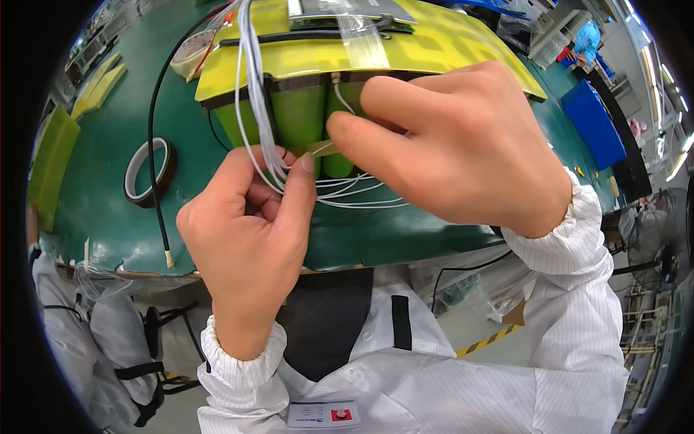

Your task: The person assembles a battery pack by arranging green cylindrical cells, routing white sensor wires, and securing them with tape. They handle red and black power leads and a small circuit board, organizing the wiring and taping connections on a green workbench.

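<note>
A battery pack with green cells (298,116) under a yellow board (441,43) stands before me. A bundle of thin white wires (254,79) hangs down its front and bends off to the right. My left hand (249,217) is closed, pinching the wires between thumb and fingers at the bend. From that pinch a short strip of amber tape (318,150) runs to my right hand (459,148), whose curled thumb and fingers close on its other end. Loose white wires pass below the right hand, which hides part of the cells.
A roll of dark tape (150,172) lies on the green table (210,259) at left, beside a black cable (153,108). Yellow boards (54,166) sit at the left edge. A blue bin (594,123) and a fan (658,249) stand at right; a person (587,40) is far off.
</note>
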### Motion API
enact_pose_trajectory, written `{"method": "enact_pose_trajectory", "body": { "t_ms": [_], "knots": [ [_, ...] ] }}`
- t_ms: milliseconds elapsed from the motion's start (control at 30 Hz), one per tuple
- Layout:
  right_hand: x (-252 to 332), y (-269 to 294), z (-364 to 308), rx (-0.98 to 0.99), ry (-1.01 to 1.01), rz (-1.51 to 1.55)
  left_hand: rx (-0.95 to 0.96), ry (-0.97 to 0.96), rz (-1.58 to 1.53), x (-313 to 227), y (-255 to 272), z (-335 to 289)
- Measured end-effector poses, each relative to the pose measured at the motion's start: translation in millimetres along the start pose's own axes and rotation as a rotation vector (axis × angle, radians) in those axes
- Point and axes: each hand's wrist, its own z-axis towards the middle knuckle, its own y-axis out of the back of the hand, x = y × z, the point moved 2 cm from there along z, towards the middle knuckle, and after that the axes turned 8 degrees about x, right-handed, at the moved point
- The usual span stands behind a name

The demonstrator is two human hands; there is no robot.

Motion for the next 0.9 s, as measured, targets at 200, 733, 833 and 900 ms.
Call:
{"method": "enact_pose_trajectory", "body": {
  "t_ms": [200,733,833,900],
  "knots": [
    [2,0,1,0.032,0.029,0.058,-0.028,0.041,-0.051,1,-2,-2],
    [6,-17,-5,-0.062,0.097,0.194,-0.149,-0.046,-0.049,7,-8,-5],
    [6,-19,-9,-0.088,0.107,0.193,-0.171,-0.074,-0.013,5,-9,-4],
    [6,-20,-11,-0.113,0.108,0.179,-0.180,-0.089,-0.016,5,-11,-3]
  ]
}}
